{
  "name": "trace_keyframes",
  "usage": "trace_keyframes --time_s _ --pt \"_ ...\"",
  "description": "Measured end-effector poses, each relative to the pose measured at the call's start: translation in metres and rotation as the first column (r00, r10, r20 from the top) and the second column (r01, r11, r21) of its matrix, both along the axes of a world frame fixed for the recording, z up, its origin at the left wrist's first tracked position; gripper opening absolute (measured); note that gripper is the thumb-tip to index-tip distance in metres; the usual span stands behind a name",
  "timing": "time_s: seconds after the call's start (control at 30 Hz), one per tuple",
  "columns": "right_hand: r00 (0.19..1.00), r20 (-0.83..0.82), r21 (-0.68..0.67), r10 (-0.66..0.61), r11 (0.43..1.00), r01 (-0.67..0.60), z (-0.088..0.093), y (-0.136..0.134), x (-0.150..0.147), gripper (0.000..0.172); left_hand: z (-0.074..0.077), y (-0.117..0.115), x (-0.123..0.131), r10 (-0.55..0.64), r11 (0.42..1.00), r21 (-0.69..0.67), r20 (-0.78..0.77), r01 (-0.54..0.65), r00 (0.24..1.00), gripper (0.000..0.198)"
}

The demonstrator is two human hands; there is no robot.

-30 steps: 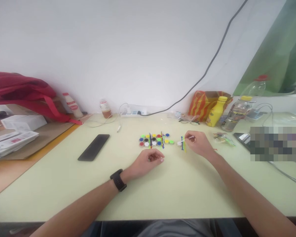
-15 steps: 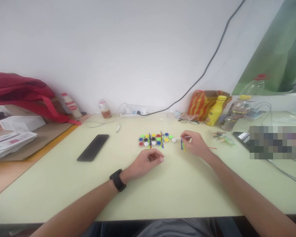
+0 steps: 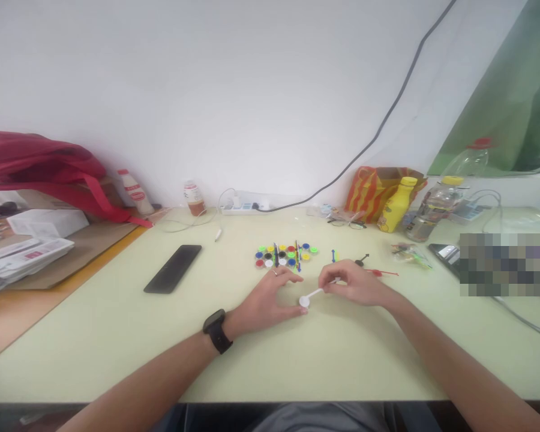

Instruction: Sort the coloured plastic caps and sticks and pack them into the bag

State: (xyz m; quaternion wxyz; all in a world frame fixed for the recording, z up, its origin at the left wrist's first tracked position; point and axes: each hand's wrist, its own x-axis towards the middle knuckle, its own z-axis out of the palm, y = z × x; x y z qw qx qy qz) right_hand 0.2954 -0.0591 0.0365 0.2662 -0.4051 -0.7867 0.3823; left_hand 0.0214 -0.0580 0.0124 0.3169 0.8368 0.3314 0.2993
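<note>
My right hand (image 3: 355,283) pinches the shaft of a white arrow spinner (image 3: 315,294), which has a round disc at its left end. My left hand (image 3: 272,299) is open, thumb and fingers spread around the disc; its thumb tip is at the disc's edge, and I cannot tell whether it touches. Just beyond the left hand lie rows of small round coloured discs (image 3: 269,263), with thin coloured arrows (image 3: 276,255) laid across them. More blue and green arrows (image 3: 333,256) lie behind my right hand. A black arrow spinner (image 3: 360,263) and a red one (image 3: 377,273) are partly hidden by it.
A black phone (image 3: 173,269) lies to the left. Along the wall stand a power strip (image 3: 238,210), a drink bottle (image 3: 193,199), a striped bag (image 3: 360,191), a yellow bottle (image 3: 398,205) and a clear bottle (image 3: 432,210). A small plastic packet (image 3: 407,255) lies on the right.
My right hand has brought the white arrow spinner from the far right end of the disc rows toward me and left. My left hand has opened out around its disc.
</note>
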Motion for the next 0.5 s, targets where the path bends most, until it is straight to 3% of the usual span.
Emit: trace_keyframes --time_s 0.2,0.37,0.5 --pt "0.996 -0.077 -0.087 0.043 0.995 -0.05 0.004 -0.003 -0.006 0.013 -0.002 0.002 0.0 -0.097 0.995 -0.012 -0.026 0.097 0.995 0.018" --pt "0.973 -0.226 -0.153 0.04 0.985 -0.076 0.008 -0.008 -0.013 0.021 0.001 0.001 0.001 -0.028 0.998 -0.051 -0.05 0.025 0.998 0.018" --pt "0.957 -0.279 -0.171 0.081 0.976 -0.133 0.004 -0.016 -0.028 0.023 0.001 0.0 0.003 -0.034 0.987 -0.156 0.053 0.042 0.998 0.023"
